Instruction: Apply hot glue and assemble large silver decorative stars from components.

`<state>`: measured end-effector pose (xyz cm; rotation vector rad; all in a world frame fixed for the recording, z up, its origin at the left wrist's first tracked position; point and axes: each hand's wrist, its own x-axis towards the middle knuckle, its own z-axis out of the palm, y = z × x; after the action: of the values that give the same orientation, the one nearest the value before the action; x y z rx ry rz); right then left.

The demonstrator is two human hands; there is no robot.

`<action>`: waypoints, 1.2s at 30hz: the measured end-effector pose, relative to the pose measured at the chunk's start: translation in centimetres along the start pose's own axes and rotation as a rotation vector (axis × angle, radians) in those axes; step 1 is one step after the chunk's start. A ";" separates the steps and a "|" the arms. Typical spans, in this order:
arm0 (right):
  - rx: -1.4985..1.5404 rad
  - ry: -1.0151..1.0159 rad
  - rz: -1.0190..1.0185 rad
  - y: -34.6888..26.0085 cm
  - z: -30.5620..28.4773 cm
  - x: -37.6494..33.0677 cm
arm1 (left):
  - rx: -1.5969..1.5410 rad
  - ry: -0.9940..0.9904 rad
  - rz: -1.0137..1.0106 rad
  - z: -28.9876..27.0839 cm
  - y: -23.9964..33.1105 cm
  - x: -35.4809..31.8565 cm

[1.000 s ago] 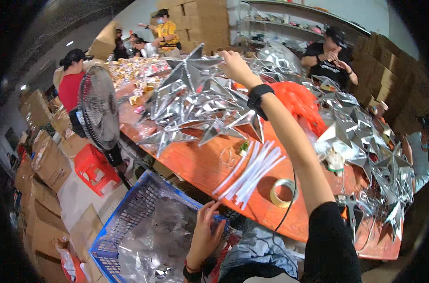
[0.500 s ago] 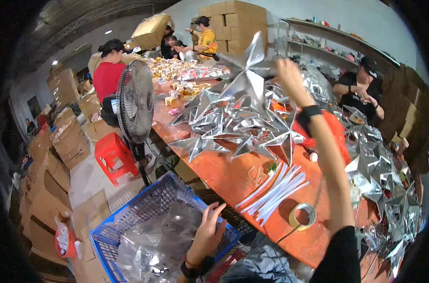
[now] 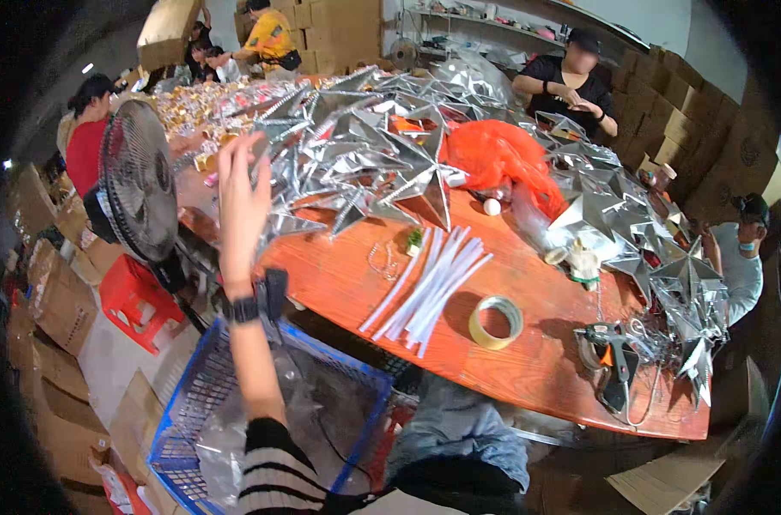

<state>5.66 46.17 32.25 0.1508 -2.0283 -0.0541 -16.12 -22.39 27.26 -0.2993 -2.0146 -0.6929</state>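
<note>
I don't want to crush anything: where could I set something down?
Two patches of the orange table look bare: well left of the white strips, between the silver stars and the near edge; and right of the tape roll, short of the glue gun. The far side, with stars and red plastic, and the right end are crowded.

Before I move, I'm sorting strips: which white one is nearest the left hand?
The leftmost white strip, nearest the left hand; its lower end lies apart from the bunch.
</note>
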 end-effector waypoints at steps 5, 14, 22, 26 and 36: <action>-0.028 -0.019 0.215 6.2 -13.3 -11.3 | 0.434 -0.049 -0.056 3.9 -14.0 1.8; -0.123 0.040 0.626 11.9 -31.1 -26.4 | 0.220 -0.647 -0.603 6.4 -17.4 4.5; -0.272 -0.095 0.429 1.5 -16.7 -10.4 | 0.425 -0.472 -0.319 3.9 -19.2 6.1; -0.094 -0.194 0.197 -10.0 -7.4 0.3 | 0.326 -0.147 -0.276 5.3 -11.0 3.9; 0.574 -0.465 0.088 -35.2 7.5 5.8 | -0.021 -0.282 -0.175 -0.9 14.2 -5.9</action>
<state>-0.71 10.29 30.35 0.4411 -2.4621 0.6024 -5.70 -10.99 27.57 -0.2458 -2.3238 -0.8176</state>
